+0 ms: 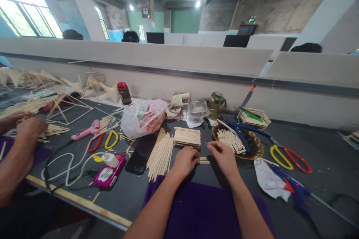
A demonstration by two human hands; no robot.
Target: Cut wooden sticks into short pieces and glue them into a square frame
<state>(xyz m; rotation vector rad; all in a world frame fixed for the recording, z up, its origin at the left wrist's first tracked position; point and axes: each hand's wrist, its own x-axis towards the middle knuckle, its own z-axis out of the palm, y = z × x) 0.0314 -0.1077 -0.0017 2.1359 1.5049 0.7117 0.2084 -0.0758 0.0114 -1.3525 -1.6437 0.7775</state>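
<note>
My left hand (pixel 185 160) and my right hand (pixel 223 157) rest close together on the dark table, both with fingers curled around a small bundle of short wooden sticks (pixel 204 160) held between them. Just beyond my hands lies a flat panel of glued sticks (pixel 187 136). A loose pile of long sticks (pixel 160 152) lies left of my left hand. A yellow dish (pixel 256 153) with several short cut sticks (pixel 230 140) and blue pliers (pixel 243 131) sits right of my right hand. A purple cloth (pixel 202 209) lies under my forearms.
A co-worker's hands (pixel 24 127) work with sticks at the left. A pink glue gun (pixel 87 130), yellow and red scissors (pixel 105 140), a pink device (pixel 110 173) with cables, a black phone (pixel 140 153), a plastic bag (pixel 143 117), red-yellow scissors (pixel 291 157), and a blue glue gun (pixel 295 190) lie around.
</note>
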